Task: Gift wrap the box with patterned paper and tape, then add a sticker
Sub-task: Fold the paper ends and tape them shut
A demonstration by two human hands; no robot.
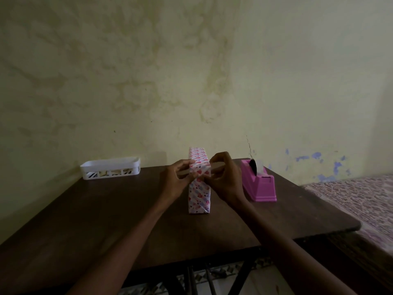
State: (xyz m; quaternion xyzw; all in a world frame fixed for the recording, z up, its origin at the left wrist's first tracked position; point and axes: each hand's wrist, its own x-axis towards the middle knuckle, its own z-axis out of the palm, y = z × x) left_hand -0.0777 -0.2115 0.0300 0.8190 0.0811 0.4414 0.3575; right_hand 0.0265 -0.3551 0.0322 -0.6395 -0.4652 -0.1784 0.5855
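The box, wrapped in heart-patterned paper, stands on edge near the middle of the dark desk. A strip of tape stretches across its near upper end. The left hand pinches one end of the strip against the box's left side, and the right hand pinches the other end on the right. A pink dispenser sits just right. A white basket rests at the far left.
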